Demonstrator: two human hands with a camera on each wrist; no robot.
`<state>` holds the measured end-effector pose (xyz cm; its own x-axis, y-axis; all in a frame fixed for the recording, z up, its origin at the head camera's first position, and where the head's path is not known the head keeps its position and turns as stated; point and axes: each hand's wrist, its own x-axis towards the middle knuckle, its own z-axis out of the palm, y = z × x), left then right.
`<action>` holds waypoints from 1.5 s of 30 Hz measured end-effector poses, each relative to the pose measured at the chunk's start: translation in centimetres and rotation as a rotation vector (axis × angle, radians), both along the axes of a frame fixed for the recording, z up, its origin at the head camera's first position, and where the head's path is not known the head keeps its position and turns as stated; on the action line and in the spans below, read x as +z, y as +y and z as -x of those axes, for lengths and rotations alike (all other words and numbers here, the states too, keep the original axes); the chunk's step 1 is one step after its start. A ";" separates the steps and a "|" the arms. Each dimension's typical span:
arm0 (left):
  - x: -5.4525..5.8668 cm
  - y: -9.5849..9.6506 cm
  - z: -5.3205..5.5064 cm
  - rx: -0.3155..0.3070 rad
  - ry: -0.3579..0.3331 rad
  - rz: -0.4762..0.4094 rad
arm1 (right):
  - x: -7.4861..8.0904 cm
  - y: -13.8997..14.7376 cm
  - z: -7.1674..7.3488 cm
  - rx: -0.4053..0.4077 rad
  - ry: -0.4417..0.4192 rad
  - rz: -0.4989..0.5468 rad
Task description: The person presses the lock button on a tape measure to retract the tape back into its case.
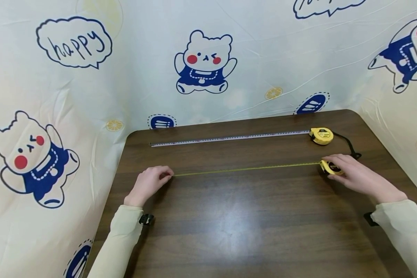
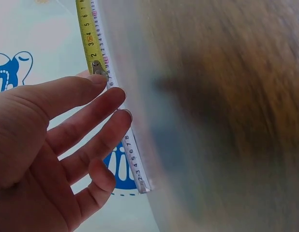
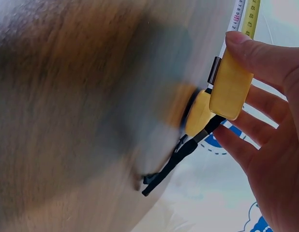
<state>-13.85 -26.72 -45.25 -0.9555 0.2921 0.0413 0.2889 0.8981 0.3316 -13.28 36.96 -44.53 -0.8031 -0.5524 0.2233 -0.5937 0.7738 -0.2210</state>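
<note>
A yellow tape measure (image 1: pixel 330 167) is gripped by my right hand (image 1: pixel 356 175) at the right side of the table, with the thumb on its case in the right wrist view. Its yellow blade (image 1: pixel 243 168) is drawn out leftward in a straight line. At the far end, my left hand (image 1: pixel 151 183) pinches the blade's metal hook (image 2: pixel 97 67) between thumb and forefinger; the other fingers are spread. Behind it lies a second yellow tape measure (image 1: pixel 321 136), its white blade (image 1: pixel 229 138) stretched out to the left, roughly parallel to the yellow one.
A black wrist strap (image 1: pixel 349 144) trails from the second tape measure. The brown wooden table (image 1: pixel 236 227) meets a cloth backdrop (image 1: pixel 135 77) printed with bears along its back and sides. Dark bands sit at both sleeves' cuffs.
</note>
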 end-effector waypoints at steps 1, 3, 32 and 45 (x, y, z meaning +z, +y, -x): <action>0.0 0.1 0.0 -0.001 0.001 0.000 | 0.0 -0.1 0.0 0.004 -0.003 -0.005; 0.0 0.2 0.1 -0.002 0.000 -0.002 | 0.0 -0.2 0.1 0.005 -0.011 -0.007; -0.3 2.8 0.7 -0.020 -0.012 -0.035 | -0.5 -2.0 0.7 0.033 -0.024 -0.006; -0.6 3.4 0.9 -0.033 -0.014 -0.044 | -0.6 -2.7 0.8 0.057 -0.012 0.005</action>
<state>-14.74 -23.34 -45.83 -0.9459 0.3216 0.0416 0.3132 0.8726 0.3748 -14.10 34.24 -45.18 -0.7732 -0.5960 0.2168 -0.6339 0.7377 -0.2326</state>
